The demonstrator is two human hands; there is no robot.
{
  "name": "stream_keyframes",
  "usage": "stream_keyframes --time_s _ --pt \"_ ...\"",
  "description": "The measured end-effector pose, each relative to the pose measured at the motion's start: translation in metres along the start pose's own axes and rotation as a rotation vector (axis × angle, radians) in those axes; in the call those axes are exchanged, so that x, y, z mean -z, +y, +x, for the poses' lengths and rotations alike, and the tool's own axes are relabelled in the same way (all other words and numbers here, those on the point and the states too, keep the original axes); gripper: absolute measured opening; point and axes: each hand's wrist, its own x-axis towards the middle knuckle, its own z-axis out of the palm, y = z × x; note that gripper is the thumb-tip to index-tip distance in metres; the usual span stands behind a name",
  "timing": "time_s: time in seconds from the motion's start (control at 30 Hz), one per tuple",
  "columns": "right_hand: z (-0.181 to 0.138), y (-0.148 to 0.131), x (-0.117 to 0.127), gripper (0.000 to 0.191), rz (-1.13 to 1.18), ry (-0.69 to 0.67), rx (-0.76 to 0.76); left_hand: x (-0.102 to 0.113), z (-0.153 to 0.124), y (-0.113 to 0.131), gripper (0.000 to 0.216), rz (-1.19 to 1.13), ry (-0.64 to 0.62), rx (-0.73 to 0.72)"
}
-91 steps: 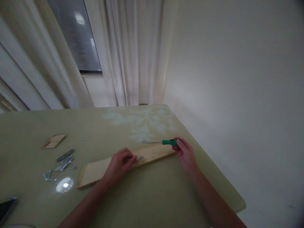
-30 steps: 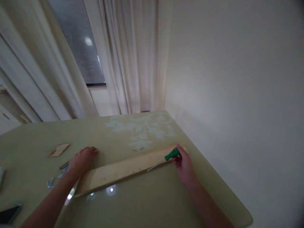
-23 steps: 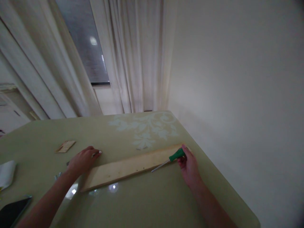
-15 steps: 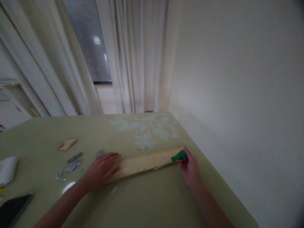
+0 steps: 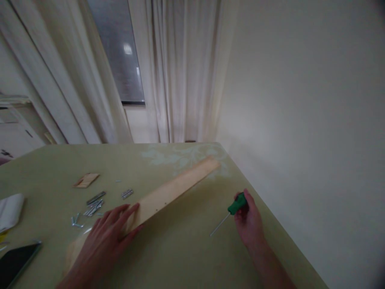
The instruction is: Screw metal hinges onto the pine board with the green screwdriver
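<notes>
My left hand (image 5: pixel 112 230) grips a long pale wooden board (image 5: pixel 177 185), fingers over its top and thumb at the near edge. The board slants from lower left to upper right, and its far end looks raised off the table. Two small dark holes show along its near edge. On the right, my right hand (image 5: pixel 248 218) is closed around the green handle of a screwdriver (image 5: pixel 237 203). The screwdriver's thin shaft points down and left, apart from the board.
Metal rods (image 5: pixel 95 206) and small screws (image 5: pixel 77 221) lie left of the board on the green table (image 5: pixel 186 257). Beyond them is a small wooden piece (image 5: pixel 86 180). A phone (image 5: pixel 18 261) and a white object (image 5: pixel 11 210) sit at the left. A wall (image 5: pixel 300 120) borders the right side.
The board has swung, its far end going up and away and its near end toward me, with my left hand on it. My right hand has drawn the screwdriver right, off the board.
</notes>
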Motion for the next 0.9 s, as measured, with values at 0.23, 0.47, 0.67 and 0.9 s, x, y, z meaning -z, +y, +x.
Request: stream_keyframes --time_s 0.23,0.47,0.67,0.9 --pt "0.000 -0.001 -0.002 0.042 -0.049 -0.013 -0.011 -0.002 0.015 -0.007 0.063 0.039 -0.137 0.247" --pt "-0.003 0.002 -0.004 0.038 -0.069 0.004 -0.031 -0.008 0.012 0.001 0.061 0.145 -0.170 0.345" --pt "-0.002 0.002 -0.004 0.037 -0.062 0.008 -0.053 -0.010 0.023 0.015 0.067 0.235 -0.061 0.275" --pt "-0.001 0.010 -0.003 0.036 -0.115 -0.026 -0.031 -0.064 0.118 0.102 0.045 -0.185 -0.289 -0.083"
